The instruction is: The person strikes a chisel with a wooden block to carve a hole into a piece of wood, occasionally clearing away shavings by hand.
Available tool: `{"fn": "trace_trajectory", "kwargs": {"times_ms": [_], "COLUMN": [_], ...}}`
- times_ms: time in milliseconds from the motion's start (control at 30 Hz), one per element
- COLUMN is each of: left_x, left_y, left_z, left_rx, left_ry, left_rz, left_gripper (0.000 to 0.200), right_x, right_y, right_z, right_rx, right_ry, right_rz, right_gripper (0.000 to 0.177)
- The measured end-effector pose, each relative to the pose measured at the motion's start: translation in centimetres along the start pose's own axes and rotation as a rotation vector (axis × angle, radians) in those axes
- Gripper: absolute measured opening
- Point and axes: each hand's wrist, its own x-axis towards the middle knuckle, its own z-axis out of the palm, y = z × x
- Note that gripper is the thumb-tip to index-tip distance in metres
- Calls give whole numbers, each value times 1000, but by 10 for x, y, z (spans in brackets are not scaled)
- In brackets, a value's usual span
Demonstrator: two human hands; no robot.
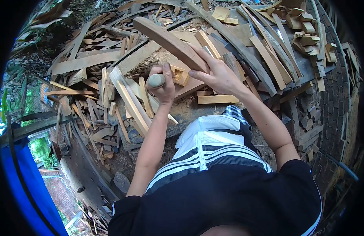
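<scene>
My left hand is closed round an upright handle with a rounded, grey-green end; whatever is below the handle is hidden by the fist. Just right of that fist lies a small light wooden block with a hollow cut into it. My right hand grips the near end of a long, thick brown wooden bar. The thumb is on the near side, and the fingers are partly hidden behind the wood. The bar slants away to the upper left, above the block.
Light wooden strips lean left of my left hand. A short plank lies below my right wrist. Long curved boards and stacked cut blocks are at the right. Scrap wood covers the far left.
</scene>
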Motion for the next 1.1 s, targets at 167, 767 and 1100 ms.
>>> {"fn": "trace_trajectory", "kwargs": {"times_ms": [167,767,1100], "left_x": [5,-7,-10], "left_y": [12,-5,-33], "left_z": [-5,-17,-44], "left_rx": [-87,-116,-229], "left_ry": [36,-179,-114], "left_rz": [-120,-157,-135], "left_gripper": [27,19,16], "right_x": [1,-9,-1], "right_y": [3,-63,-46], "right_z": [4,16,31], "right_rx": [-22,-517,-334], "right_ry": [21,-118,-199], "right_rz": [-51,-525,-425], "right_gripper": [77,88,84]}}
